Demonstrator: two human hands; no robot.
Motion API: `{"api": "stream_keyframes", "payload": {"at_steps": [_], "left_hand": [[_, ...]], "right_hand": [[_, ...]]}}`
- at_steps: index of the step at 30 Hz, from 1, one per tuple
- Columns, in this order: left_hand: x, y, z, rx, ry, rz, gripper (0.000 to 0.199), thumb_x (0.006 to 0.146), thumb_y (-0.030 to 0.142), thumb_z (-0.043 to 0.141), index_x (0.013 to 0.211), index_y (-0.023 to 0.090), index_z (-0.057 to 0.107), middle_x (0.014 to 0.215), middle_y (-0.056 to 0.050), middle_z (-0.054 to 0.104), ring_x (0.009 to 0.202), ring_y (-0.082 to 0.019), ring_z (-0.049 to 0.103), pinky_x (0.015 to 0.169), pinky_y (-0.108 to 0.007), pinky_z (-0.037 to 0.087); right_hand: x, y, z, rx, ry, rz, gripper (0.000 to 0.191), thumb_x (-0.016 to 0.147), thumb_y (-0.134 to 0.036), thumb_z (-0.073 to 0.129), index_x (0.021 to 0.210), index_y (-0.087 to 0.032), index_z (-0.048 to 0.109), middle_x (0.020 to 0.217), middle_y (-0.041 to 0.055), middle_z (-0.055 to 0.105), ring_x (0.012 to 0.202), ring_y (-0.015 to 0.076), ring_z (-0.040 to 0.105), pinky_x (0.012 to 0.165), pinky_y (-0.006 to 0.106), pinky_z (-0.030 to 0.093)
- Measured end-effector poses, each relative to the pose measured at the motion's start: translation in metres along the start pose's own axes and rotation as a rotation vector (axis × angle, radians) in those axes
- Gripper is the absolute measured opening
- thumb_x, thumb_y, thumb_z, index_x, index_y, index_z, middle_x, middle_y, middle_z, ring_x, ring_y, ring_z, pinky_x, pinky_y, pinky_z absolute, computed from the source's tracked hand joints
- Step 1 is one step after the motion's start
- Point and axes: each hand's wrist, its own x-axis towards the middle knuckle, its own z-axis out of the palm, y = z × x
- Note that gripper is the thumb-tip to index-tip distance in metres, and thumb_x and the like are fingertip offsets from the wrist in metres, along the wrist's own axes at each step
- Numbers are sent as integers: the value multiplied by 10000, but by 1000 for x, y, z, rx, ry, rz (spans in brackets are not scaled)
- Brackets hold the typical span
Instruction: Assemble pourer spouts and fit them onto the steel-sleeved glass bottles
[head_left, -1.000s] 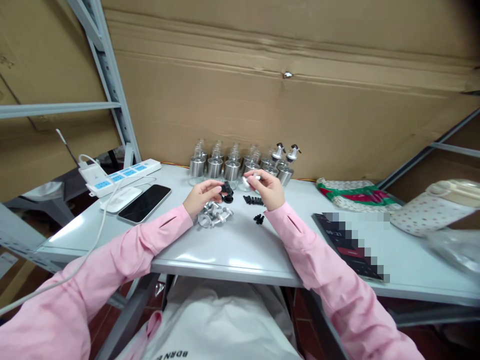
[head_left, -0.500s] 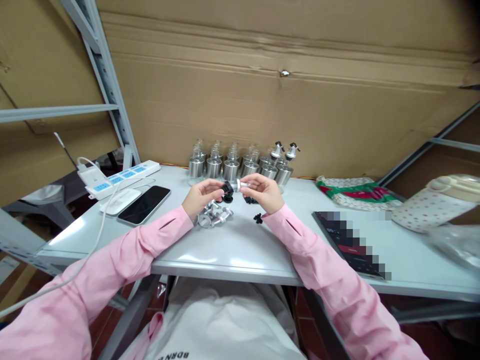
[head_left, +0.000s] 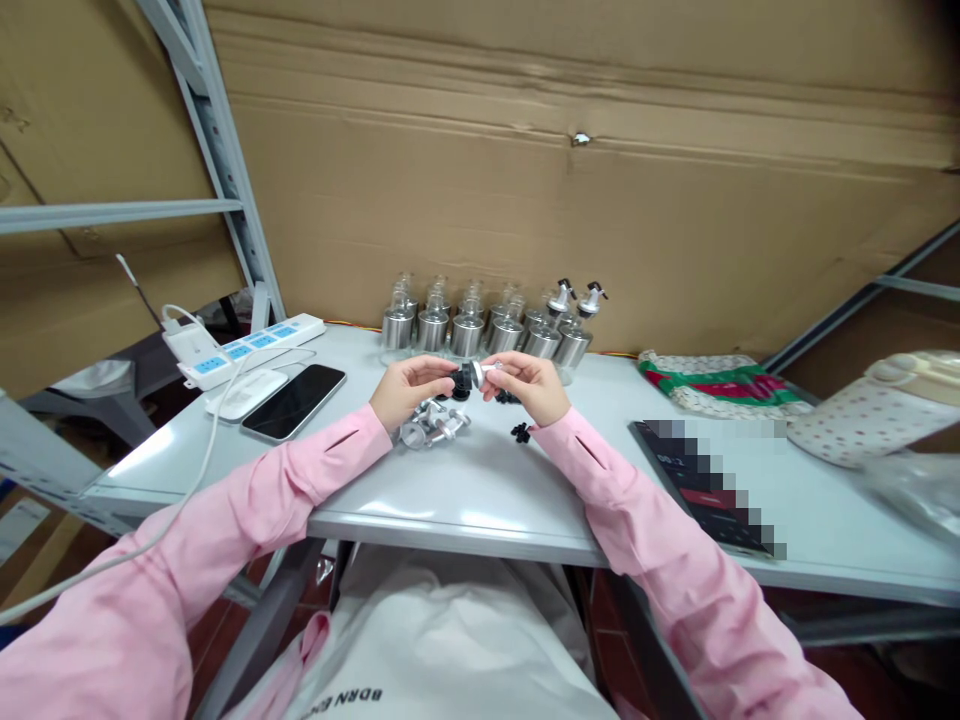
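Observation:
My left hand (head_left: pixel 411 391) pinches a small black part (head_left: pixel 464 377) between thumb and fingers. Closed on a silver spout piece (head_left: pixel 480 374), my right hand (head_left: pixel 530 385) holds it against the black part. Below my left hand lies a pile of silver spout pieces (head_left: pixel 433 424). More black parts sit behind and under the held pieces, partly hidden. A small cluster of black bits (head_left: pixel 520 433) rests by my right wrist. Behind my hands stand rows of steel-and-glass bottles (head_left: pixel 468 332); two at the right carry black-tipped spouts (head_left: pixel 592 298).
On the left are a power strip (head_left: pixel 259 350), a white device (head_left: pixel 246 394) with a cable and a phone (head_left: pixel 294 402). At the right lie a dark tablet (head_left: pixel 701 485), a patterned cloth (head_left: pixel 720 382), a dotted jug (head_left: pixel 862 415) and a plastic bag (head_left: pixel 919 485).
Both hands stay together with their pieces. The silver piece has turned slightly, its round end now facing more toward the camera. The whole view has shifted a little.

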Motion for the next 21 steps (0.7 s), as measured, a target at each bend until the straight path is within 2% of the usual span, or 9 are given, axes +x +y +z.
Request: {"api": "stream_keyframes", "payload": {"at_steps": [9, 18, 21], "left_hand": [[2, -3, -3, -47, 9, -29, 341, 498, 311, 809, 736, 120, 656, 679, -26, 693, 589, -124, 627, 647, -277, 493], [3, -2, -2, -39, 53, -10, 339, 434, 296, 832, 645, 120, 635, 633, -8, 683, 567, -118, 620, 621, -262, 484], [4, -5, -3, -81, 33, -14, 345, 442, 307, 830, 664, 122, 643, 648, -11, 690, 559, -117, 623, 613, -259, 483]], "right_hand": [[0, 4, 2, -38, -3, -53, 322, 609, -407, 728, 780, -159, 613, 565, -4, 647, 520, 125, 612, 547, 271, 475], [-2, 5, 6, -17, -12, -45, 325, 605, -403, 736, 767, -155, 602, 574, 3, 652, 519, 126, 614, 563, 277, 494], [-2, 5, 7, 12, -29, -25, 331, 601, -406, 739, 763, -156, 593, 576, 6, 659, 509, 128, 616, 549, 275, 492]]}}
